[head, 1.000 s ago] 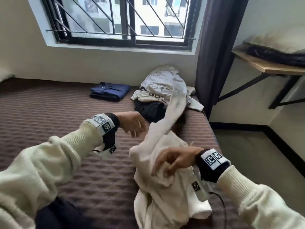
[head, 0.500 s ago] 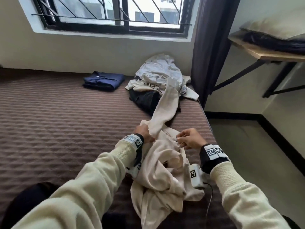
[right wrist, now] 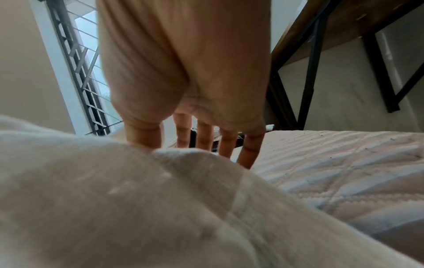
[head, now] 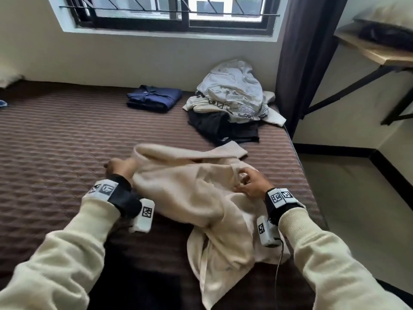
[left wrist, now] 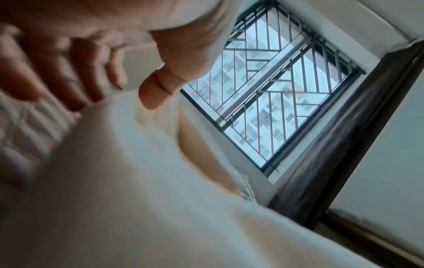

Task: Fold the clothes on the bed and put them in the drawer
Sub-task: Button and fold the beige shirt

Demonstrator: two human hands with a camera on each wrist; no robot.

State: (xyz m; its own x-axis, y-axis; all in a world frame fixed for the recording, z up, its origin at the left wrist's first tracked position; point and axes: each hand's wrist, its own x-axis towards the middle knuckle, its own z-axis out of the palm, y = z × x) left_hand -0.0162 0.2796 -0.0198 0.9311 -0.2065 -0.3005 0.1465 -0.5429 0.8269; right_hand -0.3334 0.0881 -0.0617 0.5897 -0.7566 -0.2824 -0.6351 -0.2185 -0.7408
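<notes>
A cream garment point(head: 196, 193) lies crumpled on the brown quilted bed point(head: 55, 142) in front of me, one long part laid flat across its far edge. My left hand point(head: 119, 166) grips its left edge; in the left wrist view the thumb and fingers of that hand point(left wrist: 117, 98) pinch the cream cloth point(left wrist: 160, 199). On the garment's right side, my right hand point(head: 251, 182) pinches a fold. The right wrist view shows that hand point(right wrist: 174, 145) with the thumb before the ridge of cloth point(right wrist: 114, 199) and the fingers behind it. No drawer is in view.
A folded navy garment point(head: 154, 100) lies near the wall under the window. Right of it is a pile of unfolded clothes point(head: 232, 101) on a dark garment point(head: 223, 128). The bed ends at the right beside the floor point(head: 346, 198); a wall shelf point(head: 380, 50) and dark curtain point(head: 306, 52) stand there.
My hands have moved apart, the left one drawing the garment's edge to the left. The long part that stood up towards the pile now lies flat across the bed.
</notes>
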